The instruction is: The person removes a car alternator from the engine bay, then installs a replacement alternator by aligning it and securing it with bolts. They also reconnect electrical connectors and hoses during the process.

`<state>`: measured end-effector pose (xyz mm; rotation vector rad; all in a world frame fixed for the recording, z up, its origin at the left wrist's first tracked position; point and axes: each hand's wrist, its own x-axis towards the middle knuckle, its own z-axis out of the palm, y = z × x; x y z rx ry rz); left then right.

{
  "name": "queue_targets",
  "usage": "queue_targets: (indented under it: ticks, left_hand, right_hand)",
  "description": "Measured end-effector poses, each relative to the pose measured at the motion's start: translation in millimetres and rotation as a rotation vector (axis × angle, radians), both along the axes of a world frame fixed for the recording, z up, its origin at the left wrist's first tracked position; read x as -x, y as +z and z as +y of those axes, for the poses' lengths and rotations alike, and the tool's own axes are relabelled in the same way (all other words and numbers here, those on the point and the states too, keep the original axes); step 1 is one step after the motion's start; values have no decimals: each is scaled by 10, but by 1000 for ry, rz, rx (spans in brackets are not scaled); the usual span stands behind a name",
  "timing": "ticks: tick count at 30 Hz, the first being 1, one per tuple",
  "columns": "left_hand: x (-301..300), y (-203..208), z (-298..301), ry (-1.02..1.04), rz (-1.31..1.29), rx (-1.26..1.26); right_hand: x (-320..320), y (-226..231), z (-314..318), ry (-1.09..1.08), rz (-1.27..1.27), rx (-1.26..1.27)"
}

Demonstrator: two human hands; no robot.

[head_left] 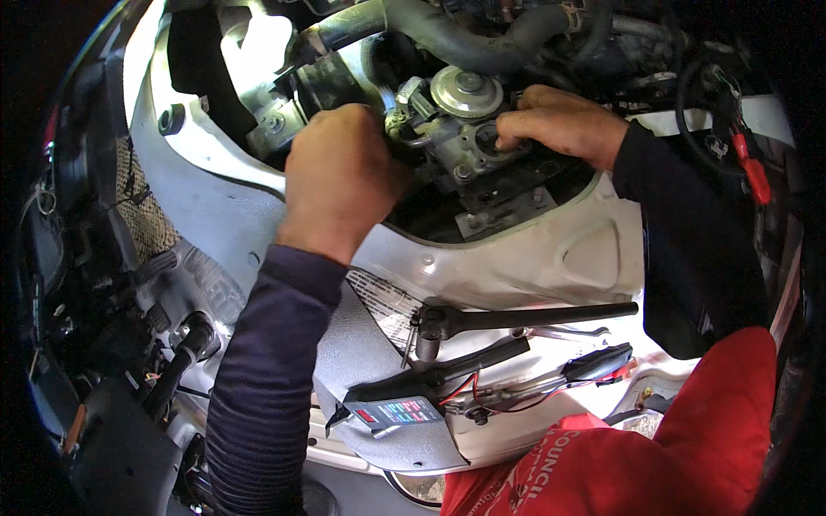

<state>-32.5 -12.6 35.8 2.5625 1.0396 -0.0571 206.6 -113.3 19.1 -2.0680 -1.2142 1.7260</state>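
My left hand [340, 172] is curled in a fist shape at the left side of the engine opening, back of the hand up. Its fingertips are hidden below it. My right hand [559, 125] reaches in from the right with bent fingers, the tips touching the side of a grey metal housing [456, 153]. Whatever those fingers hold, if anything, is not visible. On top of the housing sits a round silver cap [467, 92], between my two hands. A bolted metal bracket [506, 213] lies below the housing.
A thick black hose [465, 39] runs across the top. On the pale panel nearer me lie a long-handled ratchet [533, 318], a small wrench [568, 333] and a tester [397, 414] with thin wires. A red-sleeved connector [751, 168] hangs at right. Pedals [159, 316] show at left.
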Motion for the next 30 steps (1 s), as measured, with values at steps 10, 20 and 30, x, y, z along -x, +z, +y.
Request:
queue_targets:
  ticks: [10, 20, 30]
  left_hand:
    - [-26, 26, -194, -188, -223, 25]
    - [-100, -13, -330, -268, 99, 100]
    - [-202, 97, -371, -95, 202, 186]
  right_hand:
    - [-50, -147, -63, 116, 63, -174]
    - [-7, -125, -65, -55, 67, -224]
    - [-158, 31, 66, 390, -258, -214]
